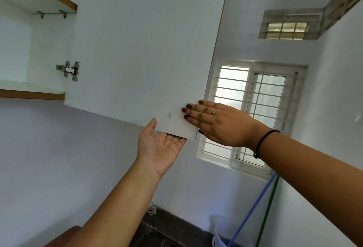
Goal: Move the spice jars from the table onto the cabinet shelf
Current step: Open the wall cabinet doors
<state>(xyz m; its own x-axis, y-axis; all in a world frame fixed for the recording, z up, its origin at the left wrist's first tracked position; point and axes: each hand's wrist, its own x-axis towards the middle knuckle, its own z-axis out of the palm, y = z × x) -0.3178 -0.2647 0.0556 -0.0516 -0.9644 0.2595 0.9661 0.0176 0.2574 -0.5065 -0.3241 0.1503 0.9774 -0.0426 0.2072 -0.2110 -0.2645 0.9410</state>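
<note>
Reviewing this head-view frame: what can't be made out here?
- Spice jars and table: nowhere in the head view, which points upward.
- Fingertips of the left hand: hidden behind the door at its lower edge.
- Shelf: its left part is cut off by the frame's left edge.

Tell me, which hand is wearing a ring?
The right hand, pressed flat on the cabinet door, has a ring on one finger. The left hand, holding the door's bottom edge, shows none.
</note>
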